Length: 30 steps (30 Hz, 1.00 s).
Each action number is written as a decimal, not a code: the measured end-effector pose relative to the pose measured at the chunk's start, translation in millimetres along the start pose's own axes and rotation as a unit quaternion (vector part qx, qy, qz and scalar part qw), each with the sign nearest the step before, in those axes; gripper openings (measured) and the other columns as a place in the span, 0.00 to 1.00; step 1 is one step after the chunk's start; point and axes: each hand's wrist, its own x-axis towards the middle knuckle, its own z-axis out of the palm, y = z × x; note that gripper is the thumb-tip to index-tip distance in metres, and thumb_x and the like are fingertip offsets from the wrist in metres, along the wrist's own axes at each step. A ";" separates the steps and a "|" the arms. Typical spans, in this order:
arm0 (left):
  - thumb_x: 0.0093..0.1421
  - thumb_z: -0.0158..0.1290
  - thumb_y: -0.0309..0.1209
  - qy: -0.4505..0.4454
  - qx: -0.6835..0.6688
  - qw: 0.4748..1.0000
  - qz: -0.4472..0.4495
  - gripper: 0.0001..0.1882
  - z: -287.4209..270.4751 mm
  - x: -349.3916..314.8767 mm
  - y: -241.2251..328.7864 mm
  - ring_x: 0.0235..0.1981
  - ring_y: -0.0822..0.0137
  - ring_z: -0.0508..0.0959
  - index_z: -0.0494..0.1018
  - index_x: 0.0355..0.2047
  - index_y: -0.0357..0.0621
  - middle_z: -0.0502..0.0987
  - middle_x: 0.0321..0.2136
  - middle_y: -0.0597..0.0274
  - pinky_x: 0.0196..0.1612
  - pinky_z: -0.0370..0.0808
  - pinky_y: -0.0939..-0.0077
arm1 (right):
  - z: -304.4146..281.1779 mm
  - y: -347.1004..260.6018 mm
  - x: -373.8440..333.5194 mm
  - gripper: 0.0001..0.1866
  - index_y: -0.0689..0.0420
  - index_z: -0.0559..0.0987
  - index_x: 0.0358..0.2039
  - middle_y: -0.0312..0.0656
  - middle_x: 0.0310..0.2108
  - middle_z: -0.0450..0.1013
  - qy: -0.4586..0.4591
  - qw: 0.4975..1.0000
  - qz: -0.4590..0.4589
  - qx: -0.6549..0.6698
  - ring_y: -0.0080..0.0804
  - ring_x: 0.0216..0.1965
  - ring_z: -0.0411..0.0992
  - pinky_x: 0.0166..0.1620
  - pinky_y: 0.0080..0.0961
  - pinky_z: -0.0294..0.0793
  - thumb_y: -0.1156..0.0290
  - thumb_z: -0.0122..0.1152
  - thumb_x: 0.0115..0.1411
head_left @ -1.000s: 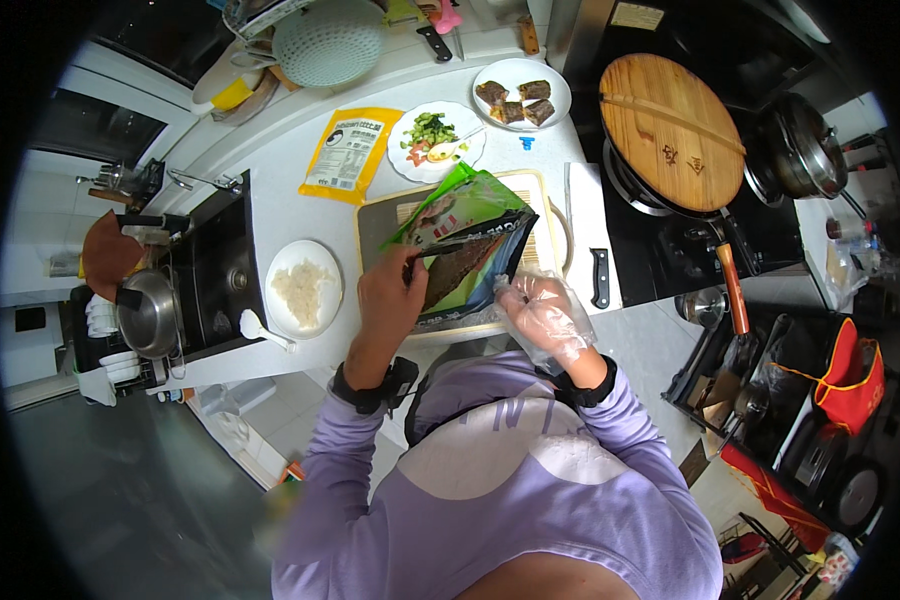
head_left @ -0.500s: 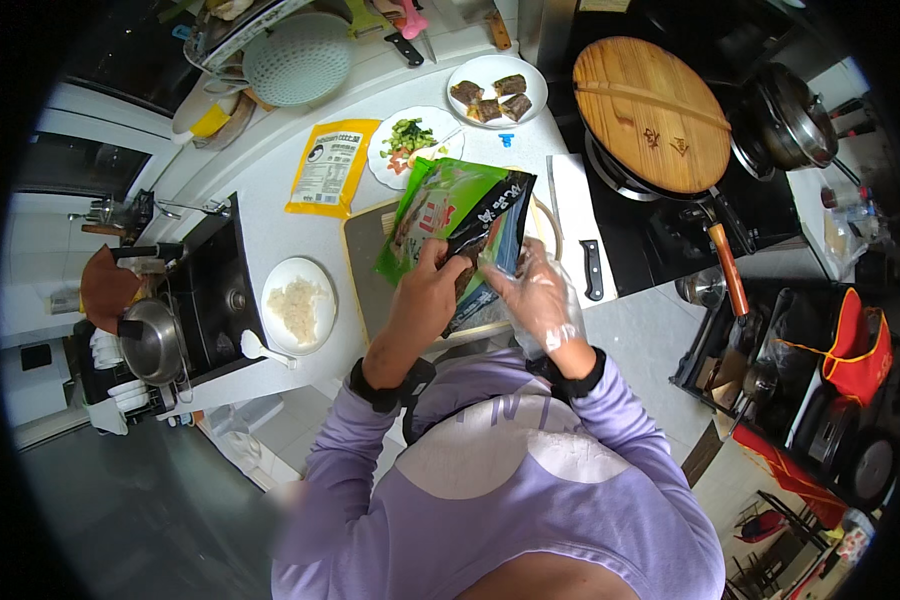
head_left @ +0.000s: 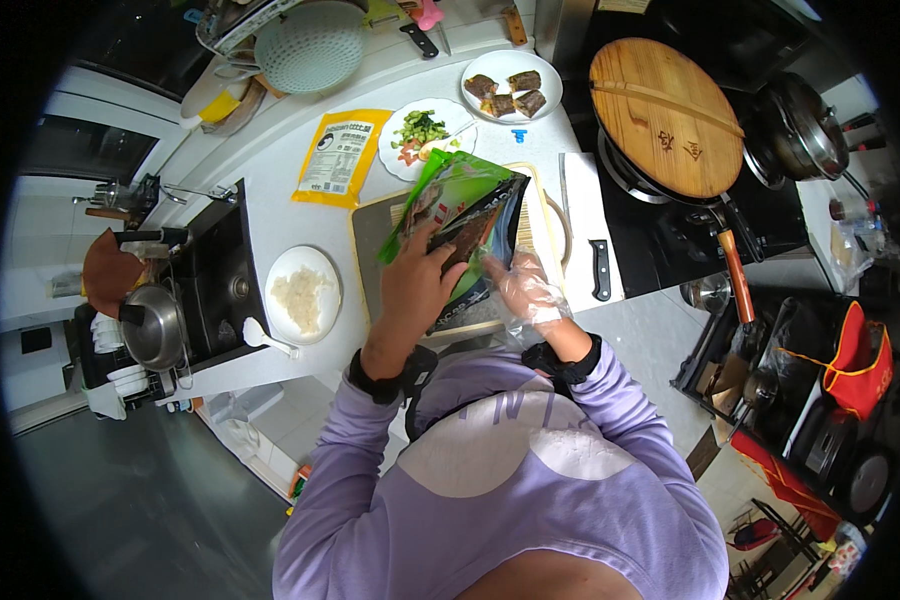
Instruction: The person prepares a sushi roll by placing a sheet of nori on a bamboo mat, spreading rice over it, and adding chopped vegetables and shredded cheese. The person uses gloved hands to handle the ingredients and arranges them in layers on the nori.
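Note:
A green and black plastic food bag point(head_left: 460, 190) is tilted over the cutting board point(head_left: 372, 240) in front of me. Something dark brown shows in its middle, but what it is I cannot make out. Bare, my left hand point(head_left: 410, 285) grips the bag's lower left side, fingers across its front. My right hand point(head_left: 530, 287), in a clear plastic glove, pinches the bag's right edge with thumb and fingers. Part of a bamboo rolling mat point(head_left: 527, 225) shows on the board behind the bag. A plate of chopped green and orange pieces point(head_left: 420, 130) sits just beyond.
Left of the board are a plate of rice point(head_left: 305, 292), a white rice paddle point(head_left: 270, 338) and a yellow packet point(head_left: 340, 155). A plate of cut rolls point(head_left: 510, 88) stands at the back. Rightward lie a large knife point(head_left: 598, 260) and a wooden-lidded pan point(head_left: 665, 115) on the black stove.
The bag has been lowered slightly and tilted, and more of its dark brown middle shows. My left fingers have spread further over its front; my right hand has shifted slightly toward me.

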 end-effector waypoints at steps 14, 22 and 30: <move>0.53 0.59 0.37 -0.115 -0.145 0.983 -0.016 0.18 -15.1 8.8 -29.3 0.48 0.47 0.73 0.77 0.40 0.40 0.68 0.52 0.46 0.49 0.71 0.63 | -8.4 -1.4 -0.3 0.12 0.62 0.76 0.41 0.47 0.18 0.65 0.064 0.995 -0.073 0.037 0.41 0.23 0.67 0.27 0.36 0.66 0.72 0.53 0.58; 0.53 0.58 0.32 -0.125 -0.177 0.976 -0.005 0.12 -17.2 17.0 -37.6 0.46 0.47 0.73 0.78 0.38 0.42 0.70 0.49 0.48 0.47 0.72 0.62 | -13.2 -9.0 9.2 0.10 0.63 0.77 0.33 0.50 0.15 0.65 0.048 0.998 0.009 0.051 0.47 0.19 0.66 0.25 0.41 0.65 0.69 0.55 0.58; 0.50 0.57 0.30 -0.040 -0.064 0.997 -0.031 0.07 -5.8 17.9 -16.0 0.47 0.53 0.74 0.78 0.29 0.43 0.72 0.48 0.56 0.45 0.73 0.64 | -42.8 -40.7 23.2 0.17 0.67 0.73 0.36 0.56 0.27 0.71 0.121 0.964 0.172 0.161 0.49 0.32 0.72 0.35 0.36 0.70 0.64 0.62 0.55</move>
